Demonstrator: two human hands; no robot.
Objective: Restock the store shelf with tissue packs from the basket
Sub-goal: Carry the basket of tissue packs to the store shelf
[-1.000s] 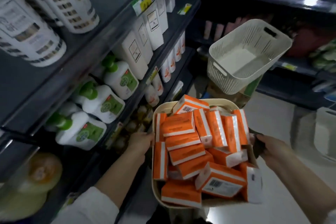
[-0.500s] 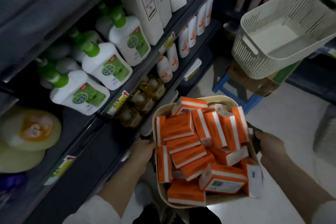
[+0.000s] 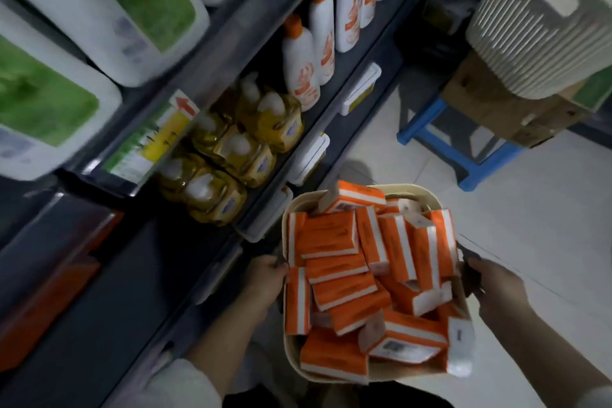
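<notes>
A cream basket (image 3: 417,189) is held at the near centre of the view, just right of the dark store shelf (image 3: 109,308). It is filled with orange-and-white tissue packs (image 3: 344,288), heaped at mixed angles, some flat and some on edge; one pack at the far rim is tilted up above the others. The basket is gripped on both sides: the fingers of the left hand (image 3: 265,278) are curled round its left rim, and those of the right hand (image 3: 493,288) are closed on a dark handle (image 3: 467,263) at its right side.

On the shelf level to the far left of the basket, yellow bottles (image 3: 231,156) in clear wrap are ranked, and white bottles with orange caps (image 3: 301,69) are lined up beyond them. Large white jugs with green labels (image 3: 99,10) are stood on the level above (badly blurred). At the near left, on a lower level, an orange shape (image 3: 46,301) is seen, too blurred to be identified. At the far right a blue stool (image 3: 430,146) is stood on the pale tiled floor (image 3: 530,225); a cardboard box (image 3: 496,109) is set on it, and a white slatted basket (image 3: 536,26) is rested on the box.
</notes>
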